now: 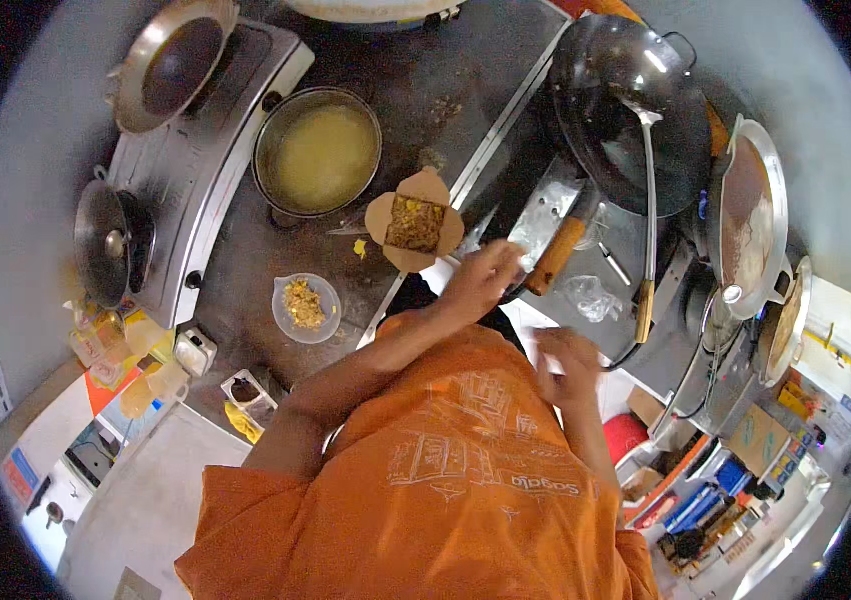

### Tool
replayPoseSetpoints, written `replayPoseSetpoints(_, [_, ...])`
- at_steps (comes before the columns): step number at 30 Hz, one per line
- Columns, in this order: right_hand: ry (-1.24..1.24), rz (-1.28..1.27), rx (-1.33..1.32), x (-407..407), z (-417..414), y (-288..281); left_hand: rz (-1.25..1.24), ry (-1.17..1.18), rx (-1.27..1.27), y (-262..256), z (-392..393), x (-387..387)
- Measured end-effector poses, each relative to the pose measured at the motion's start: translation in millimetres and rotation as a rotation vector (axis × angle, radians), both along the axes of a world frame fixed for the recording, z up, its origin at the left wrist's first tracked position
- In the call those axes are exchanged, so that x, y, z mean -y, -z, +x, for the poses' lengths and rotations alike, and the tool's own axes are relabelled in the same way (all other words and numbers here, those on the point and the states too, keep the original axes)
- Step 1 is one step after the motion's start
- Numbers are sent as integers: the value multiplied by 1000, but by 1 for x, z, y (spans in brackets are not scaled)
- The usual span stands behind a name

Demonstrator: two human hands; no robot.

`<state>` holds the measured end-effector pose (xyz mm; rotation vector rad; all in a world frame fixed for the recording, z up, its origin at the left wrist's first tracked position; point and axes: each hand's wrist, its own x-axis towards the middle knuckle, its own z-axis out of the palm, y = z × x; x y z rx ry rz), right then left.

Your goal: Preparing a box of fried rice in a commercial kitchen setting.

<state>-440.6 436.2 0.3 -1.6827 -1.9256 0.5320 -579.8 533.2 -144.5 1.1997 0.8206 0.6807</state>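
My left hand [484, 276] is blurred, between the takeaway box and the wok's wooden handle [556, 256]; whether it touches the handle cannot be told. Lower right, in front of my orange shirt, my right hand [566, 364] is also blurred, its fingers partly bent. An unfolded brown paper takeaway box [416, 222] holds brown food with yellow bits. Left of it lies a small clear plastic bowl [280, 309] with yellowish crumbly food. Behind that, a metal pot [260, 176] contains a cloudy yellow liquid.
A gas stove [223, 180] with pans stands left. At the right, a dark wok [598, 127] holds a long-handled spatula [650, 217]; a crumpled plastic bag [595, 298] and a metal-handled whisk [615, 264] lie nearby. A large lidded pan [778, 195] stands far right.
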Motion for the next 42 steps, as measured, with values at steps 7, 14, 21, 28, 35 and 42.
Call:
replayPoseSetpoints(7, [531,-490,-521,-61,-82,197,138,-973,-438,73,-107,0])
replayPoseSetpoints(14, [580,-101,-312,-93,-112,242,-455,-473,-467,97,-121,-27])
replayPoseSetpoints(21, [622,-291,-642,-12,-109,153,-376,-590,-27,121,-182,78])
replayPoseSetpoints(28, [699,-148,-948,126,-82,16,-377,-91,582,-67,-106,142])
replayPoseSetpoints(35, [977,213,-778,360,-68,-9,-492,504,368,-77,-47,296])
replayPoseSetpoints(42, [1628,457,-1141,583,-102,-76,-348,1325,457,-119,13,460])
